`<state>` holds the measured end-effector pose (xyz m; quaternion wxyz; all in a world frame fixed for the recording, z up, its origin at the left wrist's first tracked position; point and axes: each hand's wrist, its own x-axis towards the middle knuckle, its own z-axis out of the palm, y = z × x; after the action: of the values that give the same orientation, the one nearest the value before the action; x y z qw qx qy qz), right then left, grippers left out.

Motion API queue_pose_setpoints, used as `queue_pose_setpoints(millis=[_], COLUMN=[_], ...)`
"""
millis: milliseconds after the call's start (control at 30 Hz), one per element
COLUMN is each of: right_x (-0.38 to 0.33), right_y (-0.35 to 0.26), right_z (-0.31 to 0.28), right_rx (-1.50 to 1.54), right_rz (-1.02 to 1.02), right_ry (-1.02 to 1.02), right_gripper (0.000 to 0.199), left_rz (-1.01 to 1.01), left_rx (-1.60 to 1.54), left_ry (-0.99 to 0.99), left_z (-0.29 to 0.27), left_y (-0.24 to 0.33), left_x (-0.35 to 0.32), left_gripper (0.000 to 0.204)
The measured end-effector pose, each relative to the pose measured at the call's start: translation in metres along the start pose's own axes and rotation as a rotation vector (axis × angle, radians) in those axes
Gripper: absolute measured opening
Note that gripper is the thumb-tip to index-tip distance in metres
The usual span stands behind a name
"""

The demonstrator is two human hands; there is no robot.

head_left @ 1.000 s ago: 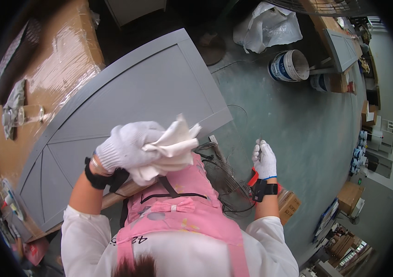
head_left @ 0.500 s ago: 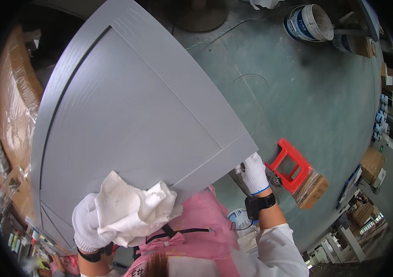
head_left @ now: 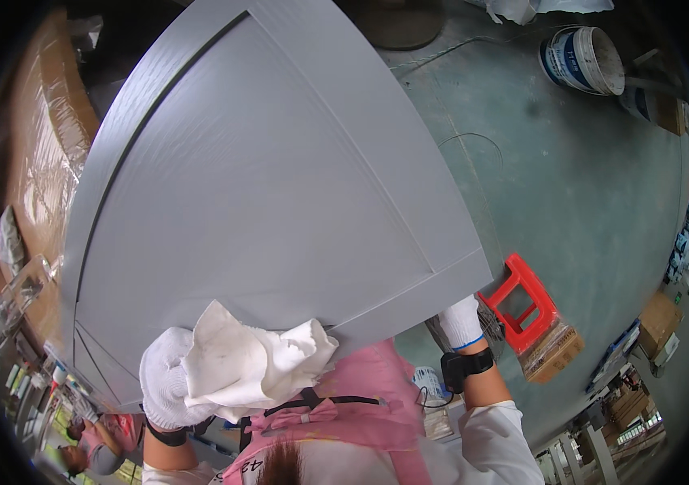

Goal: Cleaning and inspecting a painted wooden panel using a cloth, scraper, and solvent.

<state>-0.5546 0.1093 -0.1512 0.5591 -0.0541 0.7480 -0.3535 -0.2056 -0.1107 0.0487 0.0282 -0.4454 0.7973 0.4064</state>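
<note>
**White cloth (head_left: pixel 251 368) held at the near edge of a grey panel (head_left: pixel 280 178)**

Head view. The lower middle of the field is occupied by the cloth, loosely bunched and folded, in front of the panel's near edge; whether the panel is touched by it cannot be told. The cloth is held by the left hand (head_left: pixel 168 380), which is covered by a white knitted glove. The fingers are closed into the folds and largely hidden by them, so the firmness of the grip cannot be judged. The right hand (head_left: pixel 462 322), likewise gloved, is placed at the panel's near right corner. Its fingers are concealed by that corner; how far they are opened, and whether anything is grasped, cannot be told. A black band (head_left: pixel 466 368) is worn on the right wrist. The panel is bordered by a raised frame, and its left side is seen as a long curve. Below the cloth, a pink apron (head_left: pixel 377 388) is partly exposed. To the right, a red stool (head_left: pixel 540 293) is seen just beside a brown carton (head_left: pixel 553 356); farther off, a white-and-blue bucket (head_left: pixel 575 61) is placed on the green floor (head_left: pixel 571 186).
</note>
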Motion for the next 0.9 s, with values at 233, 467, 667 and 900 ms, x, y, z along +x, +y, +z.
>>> queue_pose_setpoints(millis=[233, 467, 667, 900], right_x=[0.009, 0.023, 0.030, 0.030], right_y=[0.017, 0.015, 0.013, 0.020], right_z=[-0.002, -0.009, -0.005, -0.020], right_rx=[-0.242, -0.217, -0.240, -0.211], right_rz=[-0.010, 0.019, 0.041, 0.067], right_ry=[-0.041, -0.058, -0.100, -0.127], right_gripper=[0.027, 0.029, 0.030, 0.031], left_rz=[0.051, 0.119, 0.012, -0.431], left_rx=[-0.085, -0.095, -0.209, -0.406], left_ry=[-0.023, -0.194, -0.181, 0.417], left_z=[0.001, -0.019, -0.016, -0.045], left_y=[0.001, -0.021, -0.025, -0.051], left_x=[-0.003, -0.014, -0.027, -0.096], left_gripper=[0.051, 0.052, 0.047, 0.024])
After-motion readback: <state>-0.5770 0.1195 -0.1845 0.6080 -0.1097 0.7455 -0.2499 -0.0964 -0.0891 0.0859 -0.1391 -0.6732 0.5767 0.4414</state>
